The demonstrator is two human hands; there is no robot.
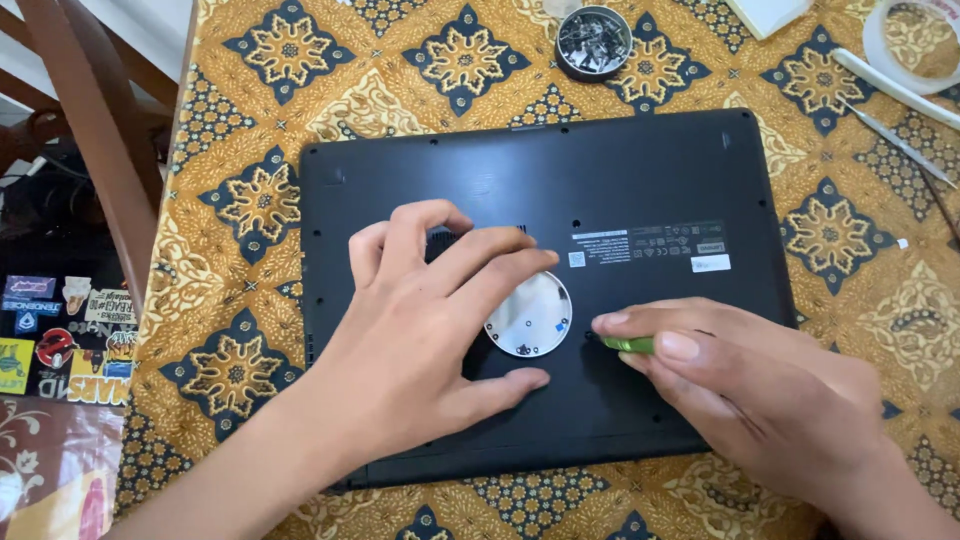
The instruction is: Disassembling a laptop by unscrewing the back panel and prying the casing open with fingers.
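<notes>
a black laptop (620,200) lies upside down on the bench (250,380), which has a gold and blue patterned cloth on it. the left hand (420,340) rests flat on the laptop's bottom, fingers spread wide, not gripping anything, with the fingertips touching a round silver disc (535,318) that sits on the black cover. the right hand (740,390) has its grip closed around a small green tool (628,344), pinched between thumb and fingers, with the tip pointing at the edge of the disc. only a bit of the tool shows, so i cannot tell what kind of tip it has. the tool could slip, i think, if it is pushed too hard, and then it might scratch the black cover or poke the left fingers, which are very near. the disc could slide or pop up fast if the left hand lets go. a small round tin (594,42) full of tiny metal bits sits near the top edge of the laptop, and a bump from an arm could spill it. thin metal tools (895,140) lie well apart on the right of the cloth.
</notes>
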